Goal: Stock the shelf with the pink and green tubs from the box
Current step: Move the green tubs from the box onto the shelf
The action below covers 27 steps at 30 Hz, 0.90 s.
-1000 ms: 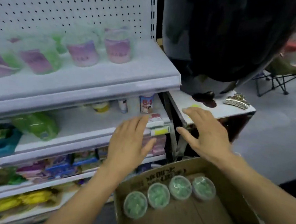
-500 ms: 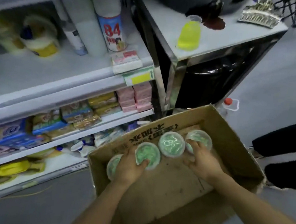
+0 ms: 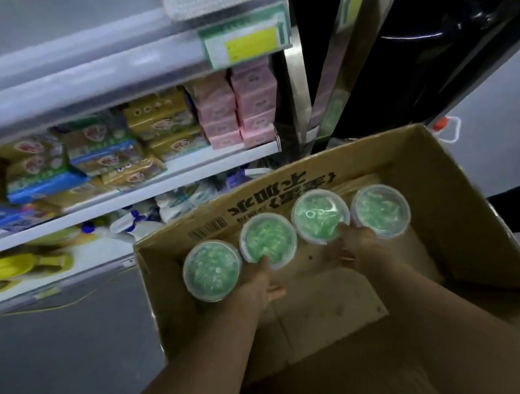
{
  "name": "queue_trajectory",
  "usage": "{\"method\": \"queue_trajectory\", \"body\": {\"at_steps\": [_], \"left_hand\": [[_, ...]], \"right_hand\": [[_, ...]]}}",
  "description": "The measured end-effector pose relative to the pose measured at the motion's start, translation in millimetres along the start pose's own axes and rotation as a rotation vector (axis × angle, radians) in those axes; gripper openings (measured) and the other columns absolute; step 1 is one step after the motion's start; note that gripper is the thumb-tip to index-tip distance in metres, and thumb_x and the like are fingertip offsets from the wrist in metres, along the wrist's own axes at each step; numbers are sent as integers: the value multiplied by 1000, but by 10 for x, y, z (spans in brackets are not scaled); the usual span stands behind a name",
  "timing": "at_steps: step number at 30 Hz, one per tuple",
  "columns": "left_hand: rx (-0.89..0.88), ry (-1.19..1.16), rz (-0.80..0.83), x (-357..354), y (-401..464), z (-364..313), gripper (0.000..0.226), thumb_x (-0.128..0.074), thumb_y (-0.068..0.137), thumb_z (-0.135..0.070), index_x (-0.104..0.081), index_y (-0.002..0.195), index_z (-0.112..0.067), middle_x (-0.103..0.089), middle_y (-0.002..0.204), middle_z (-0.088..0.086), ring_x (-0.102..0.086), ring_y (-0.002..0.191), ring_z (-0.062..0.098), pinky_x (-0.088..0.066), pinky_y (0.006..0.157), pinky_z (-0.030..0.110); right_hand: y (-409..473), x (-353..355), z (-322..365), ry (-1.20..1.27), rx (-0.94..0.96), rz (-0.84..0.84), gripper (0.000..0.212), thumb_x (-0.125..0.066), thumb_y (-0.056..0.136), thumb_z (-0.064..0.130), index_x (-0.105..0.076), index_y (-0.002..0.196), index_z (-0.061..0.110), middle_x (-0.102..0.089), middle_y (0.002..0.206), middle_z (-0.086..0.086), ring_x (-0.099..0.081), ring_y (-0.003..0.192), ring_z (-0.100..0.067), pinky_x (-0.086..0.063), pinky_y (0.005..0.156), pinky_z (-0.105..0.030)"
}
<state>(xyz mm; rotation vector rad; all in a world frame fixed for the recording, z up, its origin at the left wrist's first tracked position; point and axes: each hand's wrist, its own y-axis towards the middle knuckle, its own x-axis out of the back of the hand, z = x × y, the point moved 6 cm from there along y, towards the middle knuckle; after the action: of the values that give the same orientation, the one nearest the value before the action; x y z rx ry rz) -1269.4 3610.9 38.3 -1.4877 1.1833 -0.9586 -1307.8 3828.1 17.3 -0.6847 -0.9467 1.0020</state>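
Head view: both hands are down inside the cardboard box point(image 3: 466, 173), working at a row of four clear-lidded tubs of green contents that runs diagonally along its far wall. The left hand point(image 3: 259, 281) sits in the notch between the first tub point(image 3: 211, 270) and the second tub point(image 3: 268, 239); its fingers point(image 3: 263, 261) reach up against the second tub's near edge, with the first tub just to their left. Whether they are curled round either tub cannot be told, since the tips are hidden below the lids. The right hand point(image 3: 351, 246) lies between the third tub point(image 3: 320, 216) and the fourth tub point(image 3: 380, 210), fingertips touching the near rims of both; a firm grip is not visible here either. The shelf point(image 3: 176, 63) stands beyond the fingers, up and to the left, its lower tiers packed with boxed goods.

Judging by this, the step is picking tubs up. To do it well, each hand should wrap a tub's side wall below the lid rather than pinch the lid, lift straight up clear of the neighbouring tubs and the box wall, and keep the tubs level on the way to the shelf.
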Motion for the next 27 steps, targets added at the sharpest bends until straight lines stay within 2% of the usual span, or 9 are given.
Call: {"method": "queue_trajectory", "body": {"at_steps": [4,7,11,13,15,17,22,24,27], "left_hand": [[-46,27,-37,46,-105,-36,42,-46,100,-31,-48,134,-8,-51,139,12,-65,88,26,-58,79,32],[-75,61,-70,126,-235,-65,34,-51,97,-34,-58,118,-7,-58,132,11,-60,111,31,-54,87,37],[-161,155,-139,312,-440,-108,29,-59,91,-38,-66,94,-10,-68,101,10,-64,95,28,-55,87,43],[-222,149,-155,428,-637,-143,30,-59,89,-39,-68,86,-10,-71,93,9,-66,90,27,-55,83,42],[-270,116,-136,548,-860,-192,29,-60,88,-38,-68,82,-10,-73,89,12,-66,80,24,-53,65,33],[-329,71,-112,674,-1108,-275,26,-63,85,-34,-68,85,-8,-73,87,15,-65,71,23,-50,57,28],[-501,60,-71,956,-1863,-512,30,-70,78,-36,-67,88,-7,-72,84,17,-66,75,27,-55,64,34],[-508,33,-29,1064,-2133,-555,38,-70,77,-38,-62,103,-11,-67,89,12,-63,75,25,-55,68,35],[-476,-28,53,1244,-2549,-561,27,-63,83,-38,-56,100,-18,-60,100,10,-59,91,24,-53,83,41]], "right_hand": [[-155,54,126,-11,30,-62,35,-58,90,28,-60,109,-1,-66,94,-21,-63,76,-33,-57,72,-44],[-373,147,271,-139,117,-61,34,-55,93,24,-58,110,-5,-56,74,-10,-51,62,-21,-44,56,-31],[-708,314,355,-192,142,-32,35,-52,93,32,-57,109,1,-64,94,-16,-63,86,-30,-54,80,-42],[-960,414,430,-178,163,7,33,-49,95,35,-56,105,4,-67,99,-17,-67,88,-32,-53,88,-50],[-1218,501,539,-153,207,51,33,-46,97,35,-56,106,5,-68,100,-16,-69,88,-33,-52,87,-48],[-1489,566,679,-154,260,87,34,-46,97,34,-57,109,4,-69,100,-17,-69,87,-33,-52,81,-43],[-2215,628,1070,-210,387,185,32,-51,92,32,-58,98,1,-68,82,-14,-68,69,-30,-51,77,-45],[-2527,620,1213,-235,446,208,28,-51,90,34,-54,97,7,-71,78,-10,-72,72,-29,-52,82,-43],[-2992,571,1402,-241,524,272,25,-48,91,32,-54,84,9,-73,85,-19,-72,81,-35,-52,89,-48]]}}
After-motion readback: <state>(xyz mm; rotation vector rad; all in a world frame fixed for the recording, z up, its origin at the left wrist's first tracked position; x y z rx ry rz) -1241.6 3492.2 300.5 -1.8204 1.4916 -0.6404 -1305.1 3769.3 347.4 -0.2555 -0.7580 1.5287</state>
